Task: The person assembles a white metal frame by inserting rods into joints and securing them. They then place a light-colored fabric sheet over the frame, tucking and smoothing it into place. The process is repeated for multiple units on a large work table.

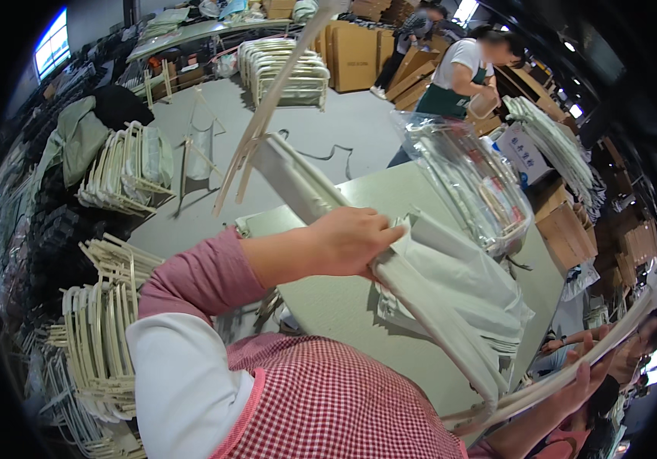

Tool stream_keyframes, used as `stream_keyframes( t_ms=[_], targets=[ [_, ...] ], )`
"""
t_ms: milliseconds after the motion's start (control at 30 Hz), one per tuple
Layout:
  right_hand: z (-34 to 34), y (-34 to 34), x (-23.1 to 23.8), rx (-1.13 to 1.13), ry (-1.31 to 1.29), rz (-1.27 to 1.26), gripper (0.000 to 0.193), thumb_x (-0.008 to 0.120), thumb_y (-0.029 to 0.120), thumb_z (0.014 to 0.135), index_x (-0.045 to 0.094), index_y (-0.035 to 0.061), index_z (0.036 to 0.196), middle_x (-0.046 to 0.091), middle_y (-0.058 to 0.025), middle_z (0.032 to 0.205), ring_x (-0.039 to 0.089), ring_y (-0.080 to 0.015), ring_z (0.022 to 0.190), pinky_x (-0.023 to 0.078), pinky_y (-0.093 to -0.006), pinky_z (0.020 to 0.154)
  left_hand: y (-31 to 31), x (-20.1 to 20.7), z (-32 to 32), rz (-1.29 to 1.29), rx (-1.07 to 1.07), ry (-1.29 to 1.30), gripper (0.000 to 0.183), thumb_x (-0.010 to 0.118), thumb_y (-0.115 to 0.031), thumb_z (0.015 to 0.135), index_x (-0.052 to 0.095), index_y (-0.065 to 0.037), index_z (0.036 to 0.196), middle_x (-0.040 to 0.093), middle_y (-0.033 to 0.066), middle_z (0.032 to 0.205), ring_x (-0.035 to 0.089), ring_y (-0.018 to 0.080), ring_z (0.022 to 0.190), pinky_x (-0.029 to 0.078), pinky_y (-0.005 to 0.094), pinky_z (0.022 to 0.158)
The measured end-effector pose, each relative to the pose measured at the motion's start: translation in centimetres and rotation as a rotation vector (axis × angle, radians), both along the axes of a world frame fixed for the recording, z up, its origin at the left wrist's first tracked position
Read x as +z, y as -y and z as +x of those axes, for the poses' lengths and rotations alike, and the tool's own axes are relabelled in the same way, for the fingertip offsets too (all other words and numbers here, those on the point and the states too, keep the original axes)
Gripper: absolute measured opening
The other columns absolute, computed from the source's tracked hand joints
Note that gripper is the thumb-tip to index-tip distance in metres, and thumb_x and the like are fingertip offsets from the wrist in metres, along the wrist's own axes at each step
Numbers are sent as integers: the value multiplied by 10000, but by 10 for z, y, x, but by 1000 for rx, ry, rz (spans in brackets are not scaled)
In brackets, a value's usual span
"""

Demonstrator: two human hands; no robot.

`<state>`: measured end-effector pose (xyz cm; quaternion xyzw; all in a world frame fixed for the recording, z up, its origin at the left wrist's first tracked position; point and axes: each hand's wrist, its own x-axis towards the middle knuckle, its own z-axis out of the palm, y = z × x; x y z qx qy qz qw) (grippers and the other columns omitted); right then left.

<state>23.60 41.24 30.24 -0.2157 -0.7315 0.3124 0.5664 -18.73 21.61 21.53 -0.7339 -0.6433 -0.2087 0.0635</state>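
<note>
Head view | left hand (355, 239) clasps folding frame (445, 329); right hand (571, 390) meets tube (625, 330), closure unclear | likely light, stiff; grip bars, not soft cloth (292, 180)

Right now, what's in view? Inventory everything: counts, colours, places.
Folding frame: one, cream, in hands
Fabric: count unclear, pale, over worktable
Plastic-wrapped bundle: one, clear wrap, worktable's far side
Worktable: one, pale green, centre
Frame stacks: several, cream, left and back
Cardboard boxes: many, brown, back and right
Co-workers: several, clothes vary, back and right
Checked apron: one, red-and-white, lower centre
Left hand: one, bare, gripping frame
Right hand: one, bare, at frame's lower-right tube
</note>
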Motion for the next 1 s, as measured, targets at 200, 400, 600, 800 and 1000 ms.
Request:
stream_keyframes(
  t_ms=[200,400,600,800,1000],
  targets=[
    [-93,-17,-47,231,-36,-305,846,710,124,739,283,-49,1448,484,-217,1334,618,-193,964,573,-268,591,69,-56,-26,-315,181,-184,274,735,-247,623,630,-75,809,629,46,739,604,255,814,517,377,753],
    [-241,-52,-97,376,249,-607,775,722,163,796,337,-25,1442,547,-141,1278,617,-178,1032,532,-296,747,121,-118,-53,-28,387,-17,257,747,-229,609,567,-124,758,586,22,641,580,237,639,480,377,569],
    [-335,-103,-178,632,648,-529,639,648,209,899,371,6,1437,487,-120,1380,452,-211,1285,352,-342,1064,142,-152,-164,-64,611,85,353,780,-331,679,535,-123,825,595,76,674,625,299,647,491,419,557],
    [-364,-120,-288,91,928,-677,443,583,230,949,498,49,1345,529,-81,1350,460,-201,1278,393,-338,1019,105,-215,-387,-115,824,276,338,729,-345,715,560,-105,883,645,131,735,631,368,696,494,464,605],
    [-510,2,-427,121,1296,-341,879,725,339,790,278,-34,1448,294,-243,1499,287,-394,1388,227,-468,1150,18,-346,-541,-227,906,369,376,711,-334,729,557,-87,966,655,167,760,628,391,740,490,483,642]
  ],
)
